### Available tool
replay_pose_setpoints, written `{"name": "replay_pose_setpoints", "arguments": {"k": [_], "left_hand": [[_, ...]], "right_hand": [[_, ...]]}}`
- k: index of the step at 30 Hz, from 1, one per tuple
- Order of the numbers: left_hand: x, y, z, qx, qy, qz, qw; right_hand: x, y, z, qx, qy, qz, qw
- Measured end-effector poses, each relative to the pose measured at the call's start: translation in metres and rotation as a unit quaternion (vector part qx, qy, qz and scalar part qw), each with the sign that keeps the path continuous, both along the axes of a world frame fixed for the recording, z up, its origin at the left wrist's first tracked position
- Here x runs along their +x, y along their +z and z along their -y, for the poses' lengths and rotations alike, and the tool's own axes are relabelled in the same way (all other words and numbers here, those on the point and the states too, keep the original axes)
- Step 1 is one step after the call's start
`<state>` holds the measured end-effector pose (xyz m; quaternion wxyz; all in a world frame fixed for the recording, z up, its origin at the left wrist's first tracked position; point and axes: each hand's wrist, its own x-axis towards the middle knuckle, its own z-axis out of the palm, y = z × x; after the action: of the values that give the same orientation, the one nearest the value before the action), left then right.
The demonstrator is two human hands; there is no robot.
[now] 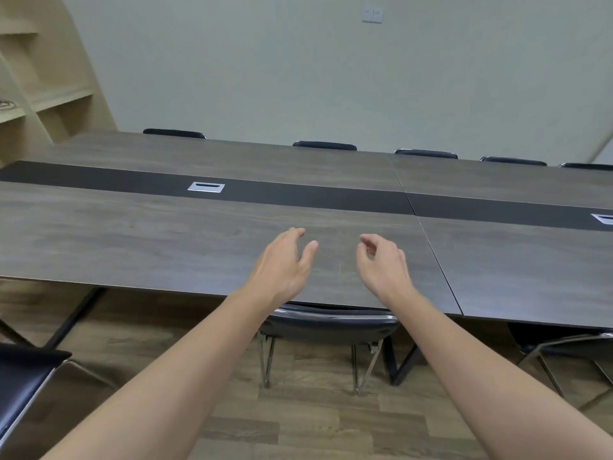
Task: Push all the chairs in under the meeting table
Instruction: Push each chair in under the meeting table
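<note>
Right now both hands hover over the desk (205,247), neither touching anything. Left hand (285,263) has fingers (297,232) loosely spread; right hand (381,263) has fingers (366,240) loosely curled, holding nothing.

Centre chair (328,322) directly below the hands looks fully tucked: backrest sits at the desk's near edge, seat hidden under the top. My read: that one's done, hands are free between chairs.

Remaining on this side:
- left chair (23,380) at the lower-left corner, seat well clear of the desk edge, plainly not pushed in.
- right chair (564,346) at the right edge, partly under the top; can't tell if it's fully home.

Far-side chairs (325,145) show only backrest tops along the far edge, look tucked.

Next move, as a judgement: turn to the left chair, grip the backrest top with both hands, push straight toward the desk. Watch the desk leg (71,318) angled nearby; the chair frame could catch it if it goes in skewed.
</note>
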<state>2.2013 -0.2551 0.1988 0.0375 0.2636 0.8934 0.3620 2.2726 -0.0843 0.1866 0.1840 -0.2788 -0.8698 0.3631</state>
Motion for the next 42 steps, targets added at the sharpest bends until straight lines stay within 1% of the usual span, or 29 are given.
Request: {"name": "replay_pose_setpoints", "arguments": {"k": [5,11,15,25,31,36,42], "left_hand": [[-0.015,0.013,0.010,0.013,-0.009,-0.006,1.000],[-0.046,0.032,0.043,0.063,-0.032,-0.012,0.997],[-0.067,0.040,0.075,0.100,-0.037,0.005,0.994],[-0.113,0.032,0.169,0.138,-0.048,0.027,0.989],[-0.129,0.029,0.210,0.172,-0.040,0.046,0.983],[-0.133,0.031,0.236,0.205,-0.022,0.058,0.977],[-0.121,0.036,0.274,0.224,-0.021,0.055,0.973]], "right_hand": [[-0.018,0.020,0.020,0.030,0.012,-0.008,0.999],[-0.041,0.052,0.063,0.054,0.016,-0.058,0.997],[-0.054,0.066,0.097,0.030,0.003,-0.095,0.995],[-0.087,0.061,0.191,-0.013,-0.036,-0.140,0.989],[-0.094,0.067,0.237,-0.019,-0.041,-0.156,0.987],[-0.090,0.072,0.263,-0.022,-0.039,-0.163,0.986],[-0.078,0.069,0.296,-0.011,-0.028,-0.157,0.987]]}}
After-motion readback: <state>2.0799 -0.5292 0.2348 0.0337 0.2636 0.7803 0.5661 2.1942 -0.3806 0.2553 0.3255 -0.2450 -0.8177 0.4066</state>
